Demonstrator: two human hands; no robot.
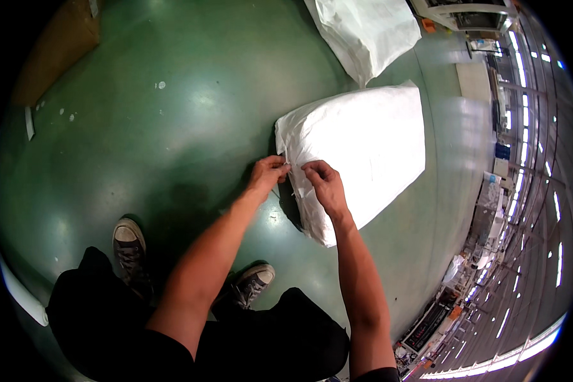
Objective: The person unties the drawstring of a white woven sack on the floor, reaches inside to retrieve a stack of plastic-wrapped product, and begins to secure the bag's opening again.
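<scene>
A full white woven sack [369, 143] lies on the green floor [172, 127] in front of me. Its near, sewn end faces me. My left hand [267, 173] pinches something thin and pale, like a thread or string, at the edge of that end. My right hand [321, 181] rests on the sack just right of it, fingers bent, pinching at the same seam. Both forearms reach in from the lower edge. Whether the thread is loose or still sewn in cannot be told.
A second white sack [366, 32] lies farther away at the top. A brown cardboard box [57, 48] sits at the upper left. My two shoes [130, 248] stand on the floor below the hands. Shelving and machinery [490, 210] curve along the right.
</scene>
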